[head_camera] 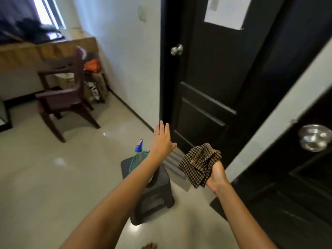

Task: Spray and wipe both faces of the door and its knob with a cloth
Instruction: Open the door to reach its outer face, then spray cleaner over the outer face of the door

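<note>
A black panelled door (212, 72) stands straight ahead with a silver knob (176, 49) and a white paper (226, 11) taped high on it. A second black door (294, 177) is at the right with a large silver knob (313, 137). My right hand (216, 175) grips a crumpled brown checked cloth (199, 163). My left hand (162, 139) is stretched forward with straight fingers, holding nothing, above a spray bottle (139, 150) with a blue trigger. The bottle stands on a dark plastic stool (156, 194) and is partly hidden by my left forearm.
A dark wooden chair (61, 94) stands at the left by a wooden desk (45, 51), with bags (93, 81) against the white wall. A striped mat (175, 162) lies at the door's foot. Glossy floor tiles (53, 177) spread to the left.
</note>
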